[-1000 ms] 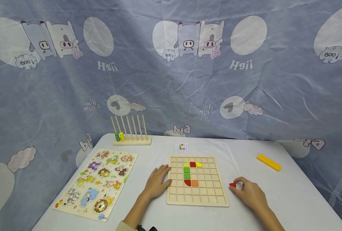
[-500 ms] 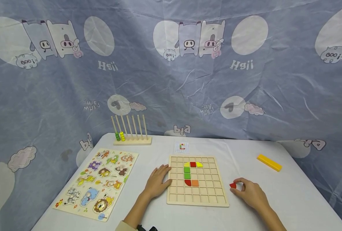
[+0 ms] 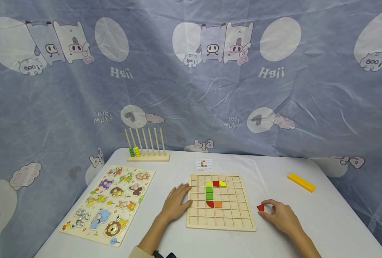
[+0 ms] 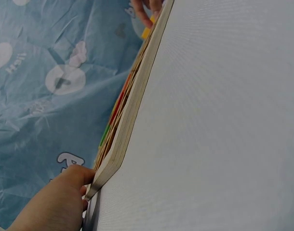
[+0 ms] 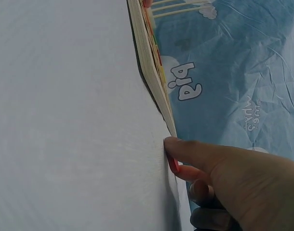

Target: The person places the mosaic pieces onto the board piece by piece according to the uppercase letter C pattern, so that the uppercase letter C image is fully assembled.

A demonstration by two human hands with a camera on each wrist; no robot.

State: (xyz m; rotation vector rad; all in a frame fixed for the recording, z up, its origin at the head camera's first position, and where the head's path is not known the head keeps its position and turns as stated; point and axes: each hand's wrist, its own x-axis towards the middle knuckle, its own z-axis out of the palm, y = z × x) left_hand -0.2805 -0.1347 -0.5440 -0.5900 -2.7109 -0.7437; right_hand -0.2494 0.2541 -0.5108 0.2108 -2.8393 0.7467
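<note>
A wooden grid board (image 3: 239, 220) lies on the white table, with yellow, red, green and orange tiles (image 3: 212, 195) set in it as a curved shape. My left hand (image 3: 175, 203) rests flat against the board's left edge (image 4: 119, 147), fingers straight. To the right of the board, my right hand (image 3: 279, 215) pinches a small red tile (image 3: 260, 207) that sits on the table (image 5: 173, 165). A small pattern card (image 3: 203, 164) lies just beyond the board.
An animal peg puzzle (image 3: 109, 202) lies at the left. A wooden rod abacus (image 3: 145, 147) with green and yellow beads stands at the back. A yellow bar (image 3: 301, 181) lies at the right rear. A printed blue cloth hangs behind the table.
</note>
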